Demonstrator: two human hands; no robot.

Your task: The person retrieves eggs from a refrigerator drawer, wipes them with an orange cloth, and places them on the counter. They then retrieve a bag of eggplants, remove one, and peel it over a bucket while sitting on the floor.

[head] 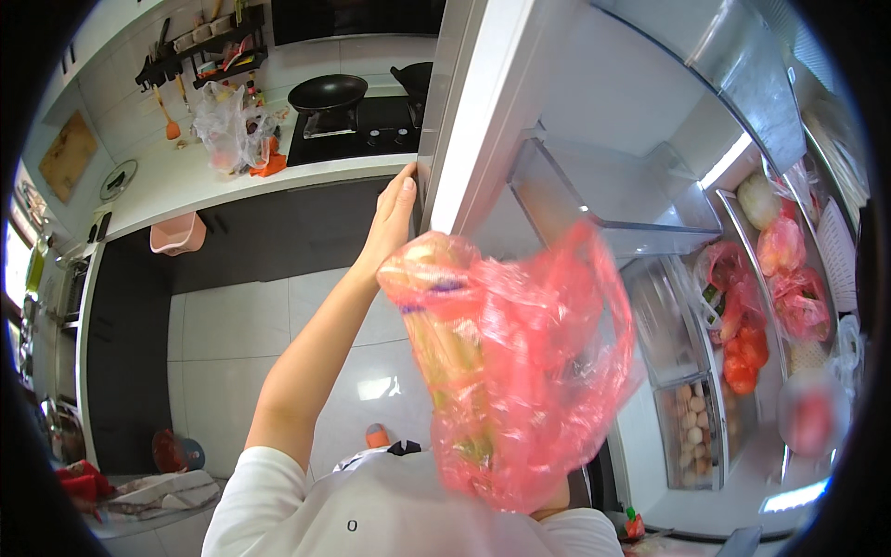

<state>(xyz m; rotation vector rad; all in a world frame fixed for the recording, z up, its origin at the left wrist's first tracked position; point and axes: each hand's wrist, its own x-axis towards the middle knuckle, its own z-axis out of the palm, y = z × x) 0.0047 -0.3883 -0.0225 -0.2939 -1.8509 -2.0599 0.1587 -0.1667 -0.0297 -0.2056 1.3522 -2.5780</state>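
Observation:
A red translucent plastic bag (515,362) hangs in front of my chest, with long pale green stalks showing through its left side. Behind it, my right hand is hidden; only a bit of the arm shows at the bag's lower edge. My left hand (395,209) lies against the outer edge of the open refrigerator door (480,111), fingers pointing up and nearly together. To the right stands the open refrigerator, whose shelves bear several red bags (781,244), an orange-red bag (745,358) and a clear drawer of eggs (692,432).
Clear door bins (626,226) jut out on the right. Beyond the door, the white counter (167,188) bears a plastic bag of items (233,129) and a gas hob (355,139) with a black pan (327,92). A pink bin (178,233) hangs on the cabinet front.

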